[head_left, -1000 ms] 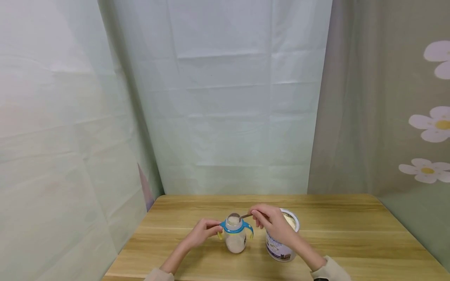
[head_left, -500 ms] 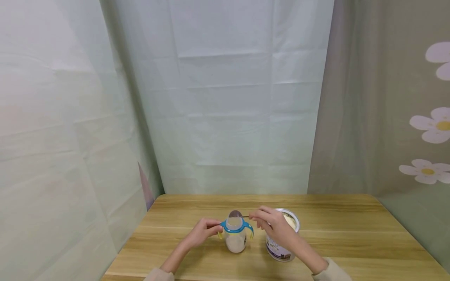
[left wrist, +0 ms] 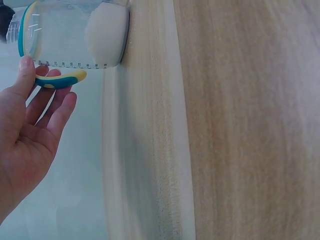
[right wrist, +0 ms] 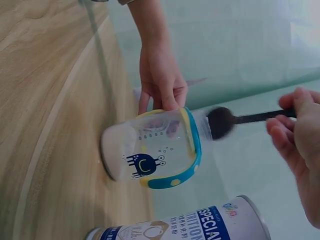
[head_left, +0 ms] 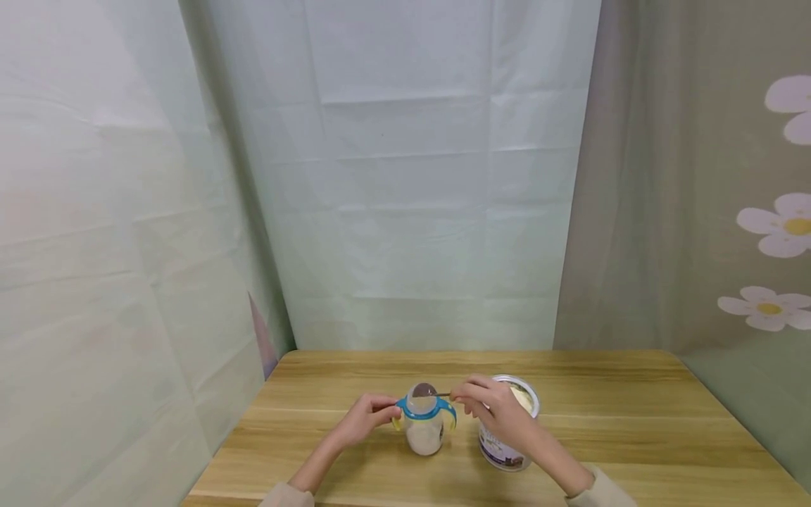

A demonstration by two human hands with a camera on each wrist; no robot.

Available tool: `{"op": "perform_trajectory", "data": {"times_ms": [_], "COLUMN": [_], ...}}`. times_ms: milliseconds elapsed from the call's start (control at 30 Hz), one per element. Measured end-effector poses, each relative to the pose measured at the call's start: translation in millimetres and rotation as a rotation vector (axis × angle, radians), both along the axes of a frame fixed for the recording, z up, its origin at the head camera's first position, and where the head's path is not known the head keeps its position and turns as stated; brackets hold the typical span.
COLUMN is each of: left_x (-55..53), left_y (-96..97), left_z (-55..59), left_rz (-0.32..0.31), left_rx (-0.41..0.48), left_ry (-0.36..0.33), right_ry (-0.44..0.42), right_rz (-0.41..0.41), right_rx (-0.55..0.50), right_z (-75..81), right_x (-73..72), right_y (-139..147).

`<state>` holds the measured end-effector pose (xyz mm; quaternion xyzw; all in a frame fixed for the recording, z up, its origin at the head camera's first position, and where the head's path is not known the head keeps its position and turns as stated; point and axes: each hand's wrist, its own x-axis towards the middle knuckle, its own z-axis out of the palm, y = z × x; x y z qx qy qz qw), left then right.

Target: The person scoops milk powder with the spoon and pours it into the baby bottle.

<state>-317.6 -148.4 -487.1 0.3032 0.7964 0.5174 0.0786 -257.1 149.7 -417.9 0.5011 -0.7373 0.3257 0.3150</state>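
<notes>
My left hand (head_left: 362,421) pinches one blue-and-yellow handle (left wrist: 60,80) of a clear baby bottle (head_left: 424,436). The bottle stands upright on the table, uncapped, with pale powder (right wrist: 119,145) in its lower part. In the right wrist view a dark cartoon creature shows on its side. My right hand (head_left: 497,408) pinches the thin handle of a dark metal spoon (right wrist: 221,123). The spoon's bowl is turned on edge at the bottle's mouth; whether any powder is in it I cannot tell. Below my right wrist stands an open milk powder can (head_left: 507,454), partly hidden by that hand.
The wooden table (head_left: 608,422) carries the bottle and the can side by side near its front. Pale cloth curtains (head_left: 431,211) hang behind and to the left. A grey-green curtain with white flowers (head_left: 782,225) hangs on the right.
The spoon's bowl, flatter over the bottle's mouth a second ago, has turned on edge and then dipped slightly. My right hand has rolled with it; my left hand and the bottle stay put.
</notes>
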Motion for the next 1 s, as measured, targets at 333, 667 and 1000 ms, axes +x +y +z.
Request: {"op": "perform_trajectory", "data": {"times_ms": [333, 667, 1000], "left_x": [-0.8, 0.1, -0.7], "left_y": [-0.8, 0.3, 0.1], "left_z": [-0.3, -1.8, -1.2], "left_rz": [-0.010, -0.005, -0.006], "left_rx": [0.001, 0.006, -0.008], "left_ry": [0.006, 0.007, 0.017], "right_ry": [0.039, 0.084, 0.033], "right_rz": [0.004, 0.049, -0.036], "right_rx": [-0.014, 0.020, -0.164], "right_z": [-1.1, -0.6, -5.0], "right_x": [-0.3, 2.5, -5.0], "right_y": [-0.5, 6.5, 9.1]}}
